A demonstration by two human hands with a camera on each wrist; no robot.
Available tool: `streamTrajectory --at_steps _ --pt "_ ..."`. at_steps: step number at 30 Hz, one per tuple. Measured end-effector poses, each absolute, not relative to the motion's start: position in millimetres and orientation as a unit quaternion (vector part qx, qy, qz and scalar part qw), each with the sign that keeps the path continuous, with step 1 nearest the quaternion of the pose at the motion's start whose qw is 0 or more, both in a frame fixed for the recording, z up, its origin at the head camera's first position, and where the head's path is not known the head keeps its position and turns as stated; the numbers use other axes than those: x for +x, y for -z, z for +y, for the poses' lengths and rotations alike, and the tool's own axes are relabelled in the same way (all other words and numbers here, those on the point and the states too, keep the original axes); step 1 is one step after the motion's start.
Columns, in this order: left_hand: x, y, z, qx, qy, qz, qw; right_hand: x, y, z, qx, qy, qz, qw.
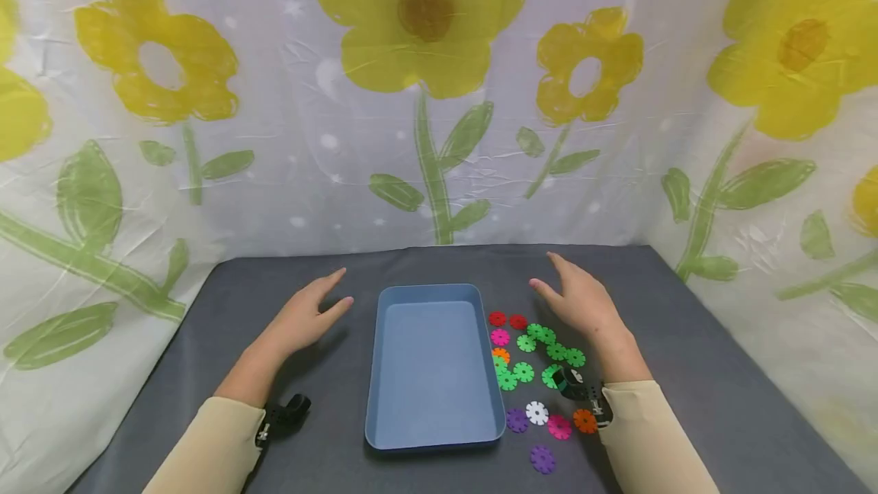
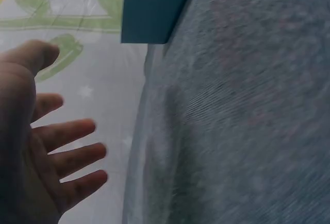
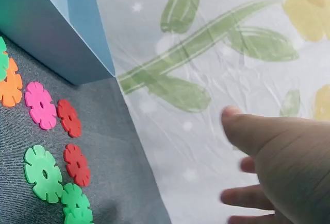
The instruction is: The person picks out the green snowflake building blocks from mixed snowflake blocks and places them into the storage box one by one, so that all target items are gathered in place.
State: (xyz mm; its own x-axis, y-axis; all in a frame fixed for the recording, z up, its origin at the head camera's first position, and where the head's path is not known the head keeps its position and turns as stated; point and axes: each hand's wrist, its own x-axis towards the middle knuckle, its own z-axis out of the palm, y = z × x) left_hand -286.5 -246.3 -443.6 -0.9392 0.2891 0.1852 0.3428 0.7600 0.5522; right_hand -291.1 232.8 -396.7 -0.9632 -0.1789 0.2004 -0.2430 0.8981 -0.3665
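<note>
Flanking the tray (image 1: 432, 369), both hands sit low over the grey tabletop (image 1: 686, 341), palms down, holding nothing. The left hand (image 1: 307, 317) lies just off the tray's far left corner, fingers straight and loosely spread, pointing toward the table's far edge; the left wrist view shows them fanned apart. The right hand (image 1: 581, 303) is just off the tray's far right corner, fingers relaxed and extended, thumb turned toward the tray. Whether either palm touches the cloth cannot be told. The discs (image 1: 533, 372), flat toothed pieces in red, pink, green, orange, white and purple, lie scattered along the tray's right side, reaching toward the near edge below the right wrist.
</note>
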Motion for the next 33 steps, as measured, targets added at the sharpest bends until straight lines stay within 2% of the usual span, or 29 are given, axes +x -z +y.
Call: streamTrajectory --at_steps 10,17,20,33 --pt "-287 456 -227 -0.199 0.384 -0.9 -0.053 -293 411 236 0.13 -0.249 -0.958 -0.051" --pt "-288 463 -221 -0.247 0.446 -0.85 -0.133 -291 421 240 0.091 -0.233 -0.961 -0.121" --pt "-287 467 -220 -0.251 0.445 -0.847 -0.148 -292 426 242 0.085 -0.221 -0.964 -0.12" --pt "-285 468 -216 -0.236 0.445 -0.853 -0.14 -296 431 239 0.097 -0.171 -0.976 -0.091"
